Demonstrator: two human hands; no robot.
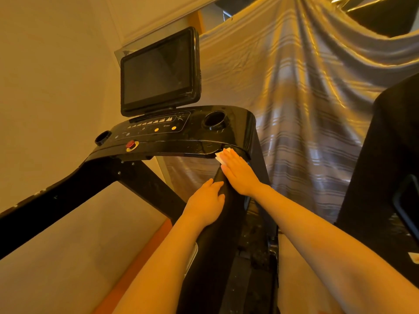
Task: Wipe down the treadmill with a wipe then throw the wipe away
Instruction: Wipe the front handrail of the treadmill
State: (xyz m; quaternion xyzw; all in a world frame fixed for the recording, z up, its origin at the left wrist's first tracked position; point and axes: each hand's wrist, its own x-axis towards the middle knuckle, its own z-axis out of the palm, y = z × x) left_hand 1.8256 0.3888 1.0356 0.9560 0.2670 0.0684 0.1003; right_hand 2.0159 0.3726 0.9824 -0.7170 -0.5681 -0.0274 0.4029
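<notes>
The right hand (pixel 239 172) covers most of the wipe (pixel 219 156) (only its far-left corner shows); the console (pixel 181 132) markings are too small to read.

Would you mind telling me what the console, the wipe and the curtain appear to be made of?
Console: likely glossy black plastic, judging by its sharp reflections. Wipe: thin white paper or nonwoven cloth, creased under the right hand. Curtain: striped woven fabric with a satin sheen, hanging in folds.
</notes>
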